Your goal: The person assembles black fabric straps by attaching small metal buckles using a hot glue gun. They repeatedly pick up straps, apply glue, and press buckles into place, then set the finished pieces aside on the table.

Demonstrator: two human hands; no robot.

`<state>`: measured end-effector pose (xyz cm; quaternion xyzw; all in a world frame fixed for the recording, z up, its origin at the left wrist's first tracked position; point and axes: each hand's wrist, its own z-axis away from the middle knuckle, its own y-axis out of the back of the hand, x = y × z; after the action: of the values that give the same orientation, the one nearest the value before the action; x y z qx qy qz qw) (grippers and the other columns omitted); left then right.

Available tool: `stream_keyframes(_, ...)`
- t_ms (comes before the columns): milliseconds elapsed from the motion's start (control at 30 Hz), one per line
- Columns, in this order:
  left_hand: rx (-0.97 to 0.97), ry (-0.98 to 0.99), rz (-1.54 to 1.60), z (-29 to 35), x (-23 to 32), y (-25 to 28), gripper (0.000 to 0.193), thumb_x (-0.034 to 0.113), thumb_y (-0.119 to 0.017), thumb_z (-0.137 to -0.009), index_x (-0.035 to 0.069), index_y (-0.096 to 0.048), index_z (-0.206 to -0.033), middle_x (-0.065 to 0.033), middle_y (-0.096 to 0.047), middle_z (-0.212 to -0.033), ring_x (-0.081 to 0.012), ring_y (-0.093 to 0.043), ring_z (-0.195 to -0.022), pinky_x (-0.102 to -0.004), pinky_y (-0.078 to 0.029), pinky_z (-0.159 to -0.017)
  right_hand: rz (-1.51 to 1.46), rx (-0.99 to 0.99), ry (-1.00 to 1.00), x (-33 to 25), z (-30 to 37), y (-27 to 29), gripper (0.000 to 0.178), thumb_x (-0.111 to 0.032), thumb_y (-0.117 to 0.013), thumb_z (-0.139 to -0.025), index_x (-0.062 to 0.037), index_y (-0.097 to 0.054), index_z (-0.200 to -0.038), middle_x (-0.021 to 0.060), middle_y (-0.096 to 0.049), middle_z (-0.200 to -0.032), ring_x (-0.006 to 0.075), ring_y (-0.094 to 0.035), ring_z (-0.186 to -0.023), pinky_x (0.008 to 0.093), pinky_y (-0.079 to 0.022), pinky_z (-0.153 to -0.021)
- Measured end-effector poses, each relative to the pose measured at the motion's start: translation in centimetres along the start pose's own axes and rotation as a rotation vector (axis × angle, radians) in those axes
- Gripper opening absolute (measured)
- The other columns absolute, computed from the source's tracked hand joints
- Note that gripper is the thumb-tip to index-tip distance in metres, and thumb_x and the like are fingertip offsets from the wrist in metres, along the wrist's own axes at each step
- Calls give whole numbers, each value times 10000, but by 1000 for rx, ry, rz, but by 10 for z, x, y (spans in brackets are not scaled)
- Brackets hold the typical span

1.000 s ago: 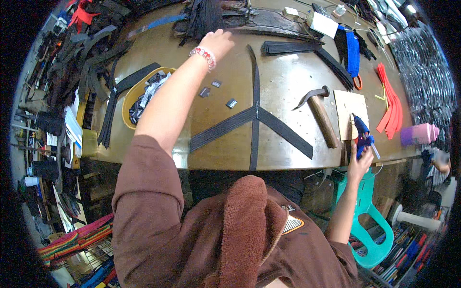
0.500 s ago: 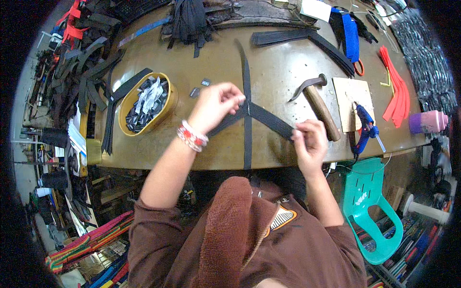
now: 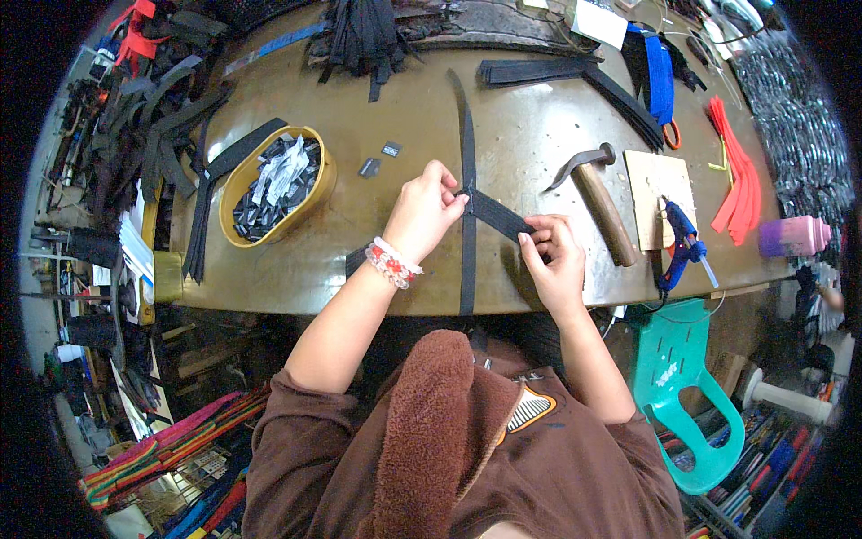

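While left hand [image 3: 429,208] pinches the short strap [image 3: 496,216] where it crosses the long strap [image 3: 467,216] near desk [image 3: 539,126] front edge, right hand [image 3: 552,260] grips its free end: keep tension, square the crossing.

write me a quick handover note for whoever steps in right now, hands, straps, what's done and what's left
Left hand: pinching the black straps where they cross.
Right hand: grip on the outer end of the diagonal strap.
Long strap lies straight across the workbench; the diagonal one crosses it.
Hammer and blue glue gun lie unused to the right; yellow bowl of small black pieces to the left.
Done: straps crossed.
Left: no fastening visible at the crossing.
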<state>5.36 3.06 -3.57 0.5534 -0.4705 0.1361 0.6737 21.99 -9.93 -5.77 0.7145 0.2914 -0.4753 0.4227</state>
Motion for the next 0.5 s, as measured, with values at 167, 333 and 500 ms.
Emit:
stream_keyframes(167,21,-526,-100,38,4,13,360,221,-726,-750,40,-563,-1014,-107,-596,-939,-211,-580,-773,-296,-485,-663,136,-108,-74,-16,-7,5,235,2,-653,-801,-22,-614,-1031,77,-576,-912,129,-595,-774,244,-505,-653)
stream_keyframes(333,-389,-675,-168,85,18,20,277,252,-692,-775,75,-643,-983,-75,-614,-895,-237,-590,-838,-328,-493,-729,296,-580,458,-38,-17,8,287,-17,-655,-737,-46,-630,-1021,138,-588,-995,312,-587,-910,349,-489,-812)
stream_keyframes(500,-196,-338,357,27,-5,40,166,124,-640,-823,48,-653,-970,-101,-618,-859,-248,-610,-812,-342,-500,-754,214,-610,305,-36,-49,-14,150,-47,-677,-727,-49,-671,-877,139,-628,-934,306,-612,-913,370,-495,-792)
